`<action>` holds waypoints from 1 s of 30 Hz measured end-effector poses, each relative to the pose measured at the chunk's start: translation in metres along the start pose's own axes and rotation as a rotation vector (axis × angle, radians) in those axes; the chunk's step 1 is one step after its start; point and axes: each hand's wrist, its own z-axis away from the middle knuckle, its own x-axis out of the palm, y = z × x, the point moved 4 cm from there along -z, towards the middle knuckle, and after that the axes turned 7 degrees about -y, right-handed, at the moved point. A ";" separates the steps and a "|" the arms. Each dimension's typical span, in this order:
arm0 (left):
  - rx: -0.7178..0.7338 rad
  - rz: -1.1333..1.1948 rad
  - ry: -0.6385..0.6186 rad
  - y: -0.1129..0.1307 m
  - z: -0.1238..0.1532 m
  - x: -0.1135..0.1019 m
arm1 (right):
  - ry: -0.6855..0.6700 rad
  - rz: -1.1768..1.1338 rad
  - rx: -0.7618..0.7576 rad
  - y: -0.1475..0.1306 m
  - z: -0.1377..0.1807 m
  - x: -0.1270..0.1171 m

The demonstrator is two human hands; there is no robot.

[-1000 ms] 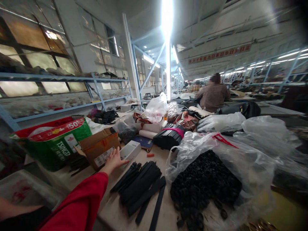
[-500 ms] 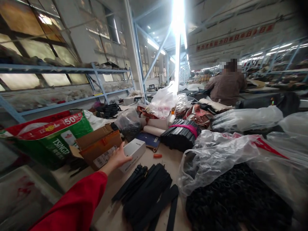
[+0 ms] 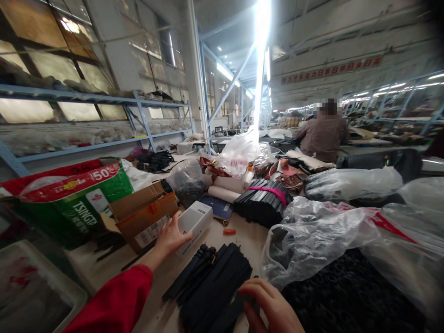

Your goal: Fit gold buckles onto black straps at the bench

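My left hand, in a red sleeve, reaches forward and rests against the near end of a small white box, fingers spread around it, between the box and a brown cardboard box. My right hand is at the bottom edge, fingers curved and apart, hovering at the right side of a pile of black straps on the table. It holds nothing that I can see.
A clear plastic bag of small black rings fills the right. A bundle of black strips with a pink band, a green and red carton, an orange item and more bags crowd the table. A person sits beyond.
My right hand has come into view at the bottom by the black straps. My left hand stays at the white box, and the view has shifted slightly.
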 end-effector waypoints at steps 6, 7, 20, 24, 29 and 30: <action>0.026 0.019 -0.001 -0.003 -0.004 -0.004 | -0.063 -0.096 -0.006 0.007 -0.024 0.019; 0.025 0.025 -0.001 -0.004 -0.005 -0.004 | -0.075 -0.107 0.009 0.009 -0.026 0.021; 0.028 0.058 -0.007 -0.011 -0.008 -0.009 | -0.153 -0.185 0.057 0.018 -0.049 0.044; 0.023 0.056 -0.021 -0.013 -0.009 -0.010 | -0.182 -0.196 0.072 0.025 -0.042 0.047; 0.008 0.052 -0.043 -0.017 -0.012 -0.008 | -0.156 -0.424 0.264 0.023 -0.057 0.055; 0.003 0.048 -0.048 -0.017 -0.014 -0.008 | -0.172 -0.512 0.326 0.021 -0.065 0.060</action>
